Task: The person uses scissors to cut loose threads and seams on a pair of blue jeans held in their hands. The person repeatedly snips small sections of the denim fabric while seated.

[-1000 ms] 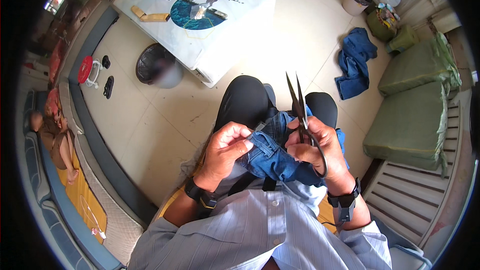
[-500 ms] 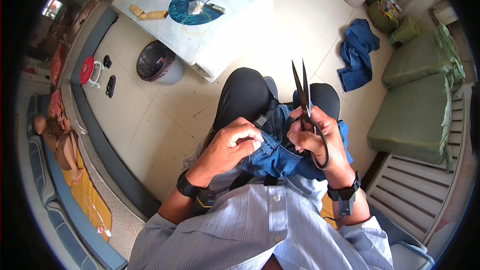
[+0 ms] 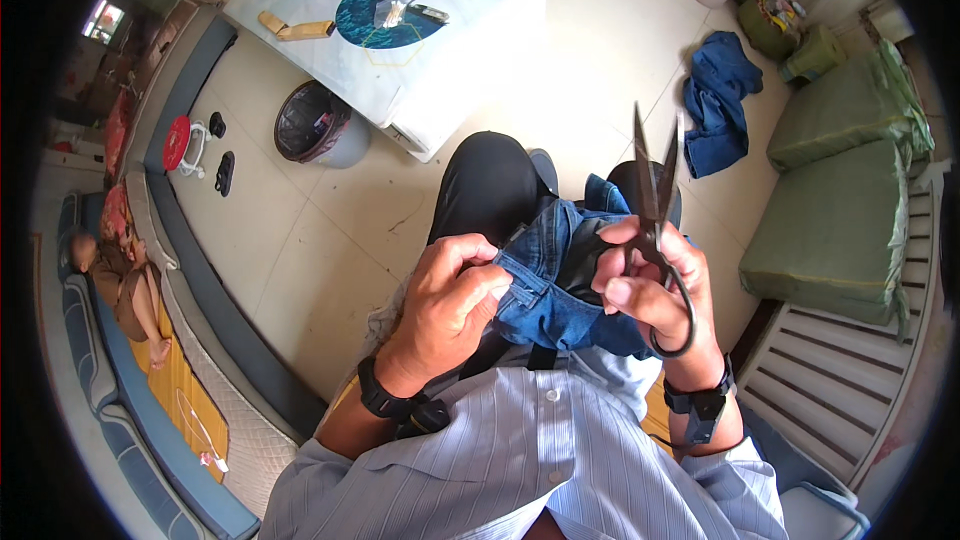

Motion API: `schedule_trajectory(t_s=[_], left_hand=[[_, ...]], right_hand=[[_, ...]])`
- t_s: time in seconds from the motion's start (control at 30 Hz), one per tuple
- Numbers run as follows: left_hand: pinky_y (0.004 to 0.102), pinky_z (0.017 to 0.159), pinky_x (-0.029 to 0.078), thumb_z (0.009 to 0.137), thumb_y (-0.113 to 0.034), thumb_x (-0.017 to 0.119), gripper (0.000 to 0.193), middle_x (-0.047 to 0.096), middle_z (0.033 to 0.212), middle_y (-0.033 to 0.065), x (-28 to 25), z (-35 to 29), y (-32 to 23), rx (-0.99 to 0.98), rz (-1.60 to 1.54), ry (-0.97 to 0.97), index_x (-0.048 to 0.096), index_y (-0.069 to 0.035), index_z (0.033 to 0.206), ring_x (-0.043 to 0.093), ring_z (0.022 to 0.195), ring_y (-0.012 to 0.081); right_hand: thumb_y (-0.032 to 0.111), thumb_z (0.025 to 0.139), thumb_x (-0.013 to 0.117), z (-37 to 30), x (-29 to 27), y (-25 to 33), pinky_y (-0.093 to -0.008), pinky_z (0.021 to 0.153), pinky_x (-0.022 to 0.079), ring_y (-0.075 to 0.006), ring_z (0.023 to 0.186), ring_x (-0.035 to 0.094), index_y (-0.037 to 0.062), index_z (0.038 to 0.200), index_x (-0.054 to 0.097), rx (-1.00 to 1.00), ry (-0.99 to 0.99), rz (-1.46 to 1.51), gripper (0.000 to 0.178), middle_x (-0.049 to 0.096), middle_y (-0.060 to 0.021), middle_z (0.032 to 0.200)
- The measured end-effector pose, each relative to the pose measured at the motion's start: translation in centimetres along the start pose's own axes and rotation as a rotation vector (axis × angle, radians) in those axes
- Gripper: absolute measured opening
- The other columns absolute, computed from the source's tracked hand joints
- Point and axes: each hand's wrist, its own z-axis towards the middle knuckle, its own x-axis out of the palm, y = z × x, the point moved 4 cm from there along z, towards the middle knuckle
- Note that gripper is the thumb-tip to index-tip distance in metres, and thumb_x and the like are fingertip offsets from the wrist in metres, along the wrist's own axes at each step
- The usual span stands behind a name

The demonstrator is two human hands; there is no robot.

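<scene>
Blue jeans (image 3: 545, 312) lie across my lap, with the waistband side toward my left. My left hand (image 3: 448, 302) pinches the edge of the denim between thumb and fingers. In my right hand (image 3: 655, 285) is a pair of dark scissors (image 3: 655, 180), blades slightly apart and pointing away from me. The fingers of that hand wrap round the handles, above the right part of the jeans. The scissor tips touch no cloth. Some of the jeans is hidden behind my right hand.
Another pair of blue jeans (image 3: 718, 105) lies on the floor ahead right. Green wrapped bundles (image 3: 825, 230) rest on a slatted bench (image 3: 820, 370). A table (image 3: 470, 50) and a lined bin (image 3: 325, 130) stand ahead left. Someone lies on the sofa (image 3: 140, 450) at far left.
My right hand has moved right with the scissors, and their blades have swung rightward. My left hand has drawn left, pulling the denim edge along, and more of the waistband shows.
</scene>
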Motion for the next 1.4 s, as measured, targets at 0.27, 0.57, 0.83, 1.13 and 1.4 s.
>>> schedule_trajectory(t_s=[0.27,0.57,0.83,1.13,1.4], left_hand=[[0.0345,0.083,0.053,0.103,-0.006,0.065,0.008,0.065,0.112,0.0142,-0.5,0.3,0.8,-0.074,-0.202,-0.011,0.066,0.001,0.106,0.064,0.094,0.0226],[0.0282,0.071,0.050,0.104,-0.006,0.067,0.007,0.067,0.101,0.0099,-1.4,-1.6,1.1,-0.206,-0.255,-0.046,0.066,0.001,0.105,0.061,0.079,0.0140],[0.0382,0.068,0.055,0.085,0.008,0.073,0.023,0.067,0.100,0.0136,-0.6,-0.8,-0.5,-0.138,-0.178,0.099,0.068,-0.002,0.105,0.068,0.077,0.0292],[0.0396,0.066,0.054,0.084,0.004,0.078,0.021,0.066,0.098,0.0124,0.0,-0.3,-1.3,-0.047,0.025,0.117,0.070,-0.004,0.102,0.068,0.076,0.0301],[0.0437,0.071,0.056,0.087,0.003,0.071,0.015,0.062,0.098,0.0127,1.1,0.0,-1.0,0.000,0.044,0.245,0.066,-0.001,0.101,0.068,0.081,0.0333]], right_hand=[[0.003,0.089,0.083,-2.2,-1.4,-0.2,-0.0264,0.070,0.054,-0.0114,0.076,0.066,-0.0016,0.127,0.065,0.033,0.018,0.008,0.042,0.070,-0.0052,0.087],[0.000,0.089,0.083,-4.1,-1.9,-2.7,-0.0270,0.072,0.053,-0.0106,0.079,0.065,0.0009,0.127,0.067,0.168,0.068,0.049,0.041,0.070,-0.0035,0.088],[-0.001,0.089,0.083,-4.7,-1.5,-2.7,-0.0265,0.073,0.052,-0.0093,0.081,0.065,0.0014,0.128,0.067,0.168,0.084,0.051,0.042,0.070,-0.0033,0.090],[0.002,0.090,0.084,-6.5,-1.0,-3.1,-0.0263,0.074,0.051,-0.0089,0.082,0.064,0.0009,0.126,0.068,0.268,0.096,0.037,0.039,0.069,-0.0022,0.090],[0.028,0.095,0.086,-8.4,-1.0,-3.6,-0.0291,0.071,0.053,-0.0112,0.077,0.065,-0.0021,0.124,0.070,0.564,0.315,-0.191,0.044,0.068,-0.0027,0.089]])
